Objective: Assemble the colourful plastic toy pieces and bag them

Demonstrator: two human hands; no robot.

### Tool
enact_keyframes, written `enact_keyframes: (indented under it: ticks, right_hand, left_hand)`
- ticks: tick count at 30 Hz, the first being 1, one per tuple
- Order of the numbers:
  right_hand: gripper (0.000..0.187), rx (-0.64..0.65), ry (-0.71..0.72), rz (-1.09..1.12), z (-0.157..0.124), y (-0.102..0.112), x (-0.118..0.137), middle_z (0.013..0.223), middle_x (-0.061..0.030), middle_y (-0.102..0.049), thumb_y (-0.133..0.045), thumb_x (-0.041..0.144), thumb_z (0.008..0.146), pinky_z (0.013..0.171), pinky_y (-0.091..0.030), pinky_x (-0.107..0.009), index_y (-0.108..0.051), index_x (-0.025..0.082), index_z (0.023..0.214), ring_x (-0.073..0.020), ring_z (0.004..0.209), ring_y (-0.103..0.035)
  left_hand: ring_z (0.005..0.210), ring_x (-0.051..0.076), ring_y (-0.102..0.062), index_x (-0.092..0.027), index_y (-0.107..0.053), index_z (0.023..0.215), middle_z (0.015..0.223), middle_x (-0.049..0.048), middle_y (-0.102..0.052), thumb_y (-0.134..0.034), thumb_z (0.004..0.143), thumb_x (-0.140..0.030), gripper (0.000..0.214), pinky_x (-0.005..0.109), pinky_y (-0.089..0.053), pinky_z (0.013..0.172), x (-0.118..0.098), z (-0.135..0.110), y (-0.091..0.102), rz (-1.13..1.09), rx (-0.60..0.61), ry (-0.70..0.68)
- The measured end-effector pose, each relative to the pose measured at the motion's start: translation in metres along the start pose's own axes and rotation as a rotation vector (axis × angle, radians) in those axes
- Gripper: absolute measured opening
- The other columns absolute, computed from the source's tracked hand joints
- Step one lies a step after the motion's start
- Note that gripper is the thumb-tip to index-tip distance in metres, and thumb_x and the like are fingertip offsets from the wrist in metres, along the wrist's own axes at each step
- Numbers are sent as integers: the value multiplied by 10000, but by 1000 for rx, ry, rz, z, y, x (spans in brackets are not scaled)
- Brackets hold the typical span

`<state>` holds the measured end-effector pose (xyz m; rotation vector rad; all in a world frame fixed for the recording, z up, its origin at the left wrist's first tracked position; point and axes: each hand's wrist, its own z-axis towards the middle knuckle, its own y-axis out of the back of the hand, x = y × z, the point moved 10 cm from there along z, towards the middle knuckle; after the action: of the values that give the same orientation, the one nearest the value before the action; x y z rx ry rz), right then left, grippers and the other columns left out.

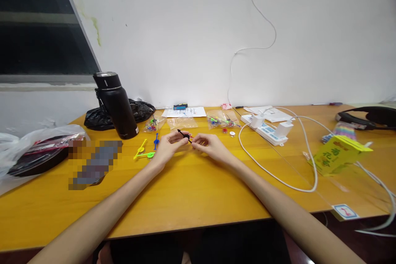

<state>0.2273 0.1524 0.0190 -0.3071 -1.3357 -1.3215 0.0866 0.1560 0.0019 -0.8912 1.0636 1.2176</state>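
1. While reaching forward with both bare forearms over the table, holds the left hand and the right hand close together, low above the top, toward the far side.
2. Pinches with the left hand a small black piece between thumb and forefinger, with the other fingers curled under.
3. Meets the right end of the same piece with the fingertips of the right hand, pressed together in a pinch.
4. Looks like hard plastic: a thin black stem with a thicker round part, tilted, with the stem end pointing up and left, between the two hands and just above the table.
5. Just left of the left hand, flat on the top: a yellow stick, a green stick and a blue stick, all thin and smooth.
6. Under everything, a smooth and shiny yellow-orange surface, probably laminated wood.
7. Behind the hands, three small clear bags: the left bag and the right bag filled with tiny colourful parts, and the middle bag flat, content too small to tell.
8. Further left, a tall black bottle, round, matt, closed with a lid, so inside hidden.
9. Behind the bottle, a crumpled black plastic sack, glossy, content not visible.
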Motion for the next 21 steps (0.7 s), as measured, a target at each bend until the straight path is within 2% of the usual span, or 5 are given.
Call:
enact_keyframes:
  ticks: [8, 19, 21]
  right_hand:
    - [241, 28, 14, 23, -1, -6, 5, 896, -56, -760, -630, 386, 921, 733, -491, -279, -701, 164, 981, -176, 812, -680]
    - [269, 60, 19, 52, -2, -14, 6, 894, -53, -764, -637, 429, 918, 734, -498, -277, -699, 169, 956, -170, 794, -690]
    - [279, 68, 19, 64, -2, -16, 6, 884, -53, -765, -639, 439, 916, 736, -503, -278, -696, 169, 959, -173, 793, -695]
  left_hand:
    - [908, 199, -704, -142, -722, 1083, 1065, 108, -762, -794, 755, -381, 412, 338, -555, 908, -3, -1, 7, 23, -39, 35]
    - [906, 217, -709, -148, -720, 947, 1027, 104, -770, -776, 743, -393, 323, 328, -573, 825, 0, 0, 8, 45, -45, 28]
    - [927, 226, -712, -151, -707, 979, 1046, 112, -770, -767, 754, -402, 343, 338, -570, 840, 0, 0, 7, 44, -33, 22]
